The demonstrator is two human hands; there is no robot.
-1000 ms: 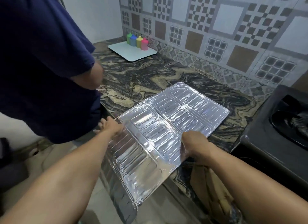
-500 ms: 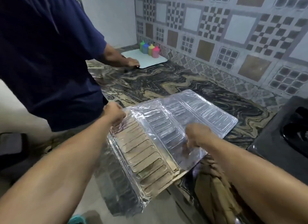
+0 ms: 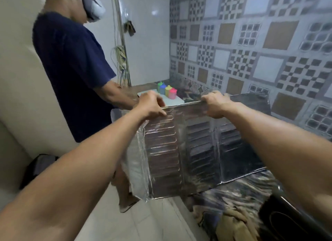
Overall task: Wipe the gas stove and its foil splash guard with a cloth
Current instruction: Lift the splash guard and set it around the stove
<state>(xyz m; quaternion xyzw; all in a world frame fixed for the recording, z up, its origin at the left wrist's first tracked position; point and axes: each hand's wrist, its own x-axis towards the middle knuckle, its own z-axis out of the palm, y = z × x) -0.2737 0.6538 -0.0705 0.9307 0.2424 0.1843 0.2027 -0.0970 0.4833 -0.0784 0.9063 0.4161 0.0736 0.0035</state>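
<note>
— Where are the fingers?

— Left hand (image 3: 152, 106) and right hand (image 3: 214, 104) are both clamped on the top edge of the foil splash guard (image 3: 197, 143).

— And the guard?

— It hangs upright below the fingers, long axis left to right, bottom edge on the worktop (image 3: 239, 192). The gas stove (image 3: 287, 221) lies lower right — nearer the right hand.

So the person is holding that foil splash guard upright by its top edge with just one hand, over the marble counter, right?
Not quite: the head view shows both hands on it. The left hand and the right hand each grip the top edge of the foil splash guard, which does stand upright over the marble counter.
</note>
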